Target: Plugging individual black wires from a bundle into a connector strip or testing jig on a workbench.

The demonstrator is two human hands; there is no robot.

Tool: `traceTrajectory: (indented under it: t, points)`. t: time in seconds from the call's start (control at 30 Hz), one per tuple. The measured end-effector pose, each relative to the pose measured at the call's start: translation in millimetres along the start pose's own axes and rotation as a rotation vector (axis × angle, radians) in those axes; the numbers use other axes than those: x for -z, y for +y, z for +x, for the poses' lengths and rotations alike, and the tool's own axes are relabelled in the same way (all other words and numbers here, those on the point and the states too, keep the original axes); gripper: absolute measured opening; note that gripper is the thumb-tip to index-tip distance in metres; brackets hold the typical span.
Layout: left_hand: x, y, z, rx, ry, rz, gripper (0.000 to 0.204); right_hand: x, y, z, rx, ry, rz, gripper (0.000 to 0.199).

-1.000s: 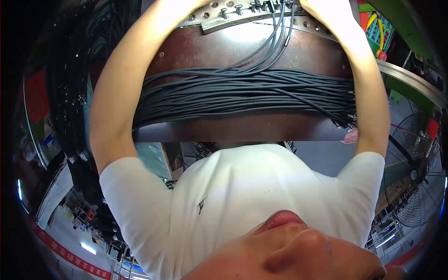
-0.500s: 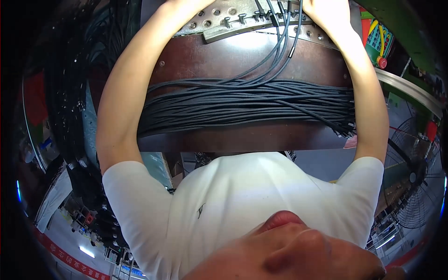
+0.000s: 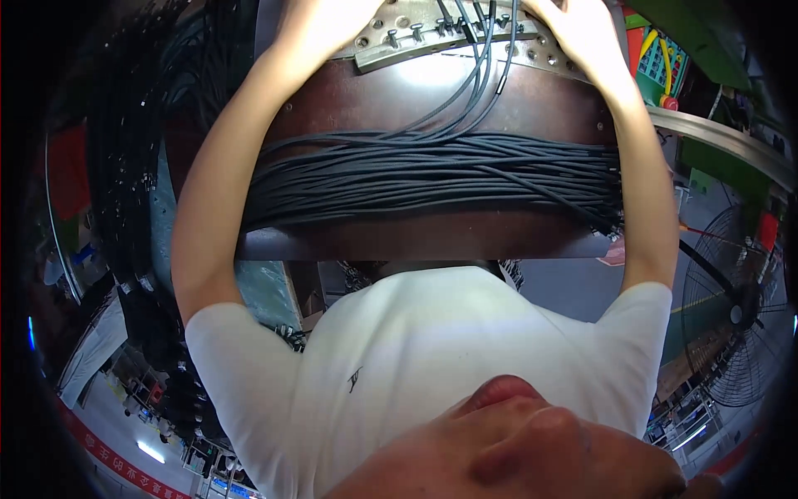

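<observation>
**Hands at the top edge, a few dark cables rising between them**

The left hand (image 3: 328,23) and right hand (image 3: 578,25) reach over a perforated metal plate (image 3: 544,51), one either side of a pegged metal bar (image 3: 407,51). The upper edge cuts off the fingertips, so I cannot tell whether either hand is open, closed or gripping anything.

Between them, several loose cables (image 3: 480,79) run up over the bar, their upper stretch pointing away from the person. They lie to the right of the left hand and to the left of the right hand, which is clearly nearer. The bar's long axis crosses them, its left end lower in view.

Nearer the chest, the loose cables bend left onto a thick cable bundle (image 3: 432,173), which lies crosswise on the brown worktop (image 3: 349,108) between the forearms. The left forearm hides the bundle's left end; its right tips crowd against the right forearm and are hard to separate. Where the loose cables end is out of view.

Farther right are a control box (image 3: 672,62) and a fan (image 3: 736,314).
</observation>
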State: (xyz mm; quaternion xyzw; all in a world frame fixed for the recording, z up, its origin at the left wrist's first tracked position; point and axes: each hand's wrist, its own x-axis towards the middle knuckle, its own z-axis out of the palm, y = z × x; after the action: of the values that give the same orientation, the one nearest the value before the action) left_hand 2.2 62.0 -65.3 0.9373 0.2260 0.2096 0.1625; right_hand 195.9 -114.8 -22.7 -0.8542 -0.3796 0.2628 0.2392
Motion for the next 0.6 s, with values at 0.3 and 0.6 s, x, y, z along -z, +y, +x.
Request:
traceTrajectory:
  t: [0.3, 0.6]
  points:
    - [42, 36, -302, 0.493, -1.025, -0.093, 0.029, -47, 280, -253, -0.290, 0.868, 0.212, 0.028]
    - [-23, -24, -363, 0.577, -0.580, 0.092, 0.028, -155, 324, -284, -0.029, 0.010, -0.445, 0.028]
